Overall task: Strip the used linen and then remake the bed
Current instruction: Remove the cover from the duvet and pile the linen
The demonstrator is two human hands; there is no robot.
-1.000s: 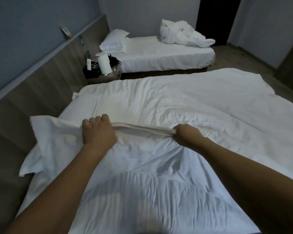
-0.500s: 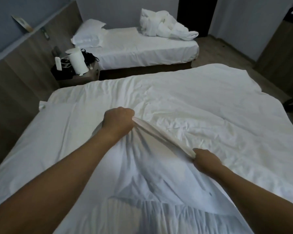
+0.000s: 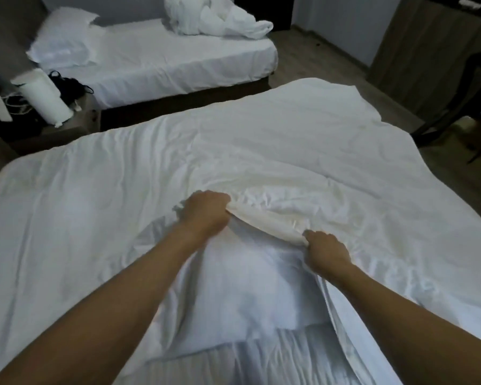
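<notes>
Head view shows my left hand [image 3: 204, 215] and right hand [image 3: 326, 252] both pinching the duvet cover's [image 3: 261, 151] hem. I judge I'm mid-remake; next, tug it evenly flat.

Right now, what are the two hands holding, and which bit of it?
Both hands grip the white duvet cover by its bunched folded edge: the left hand at the farther end of that edge, the right hand at the nearer end.

Duvet [image 3: 261, 151] folds hide both hands' fingertips.
</notes>
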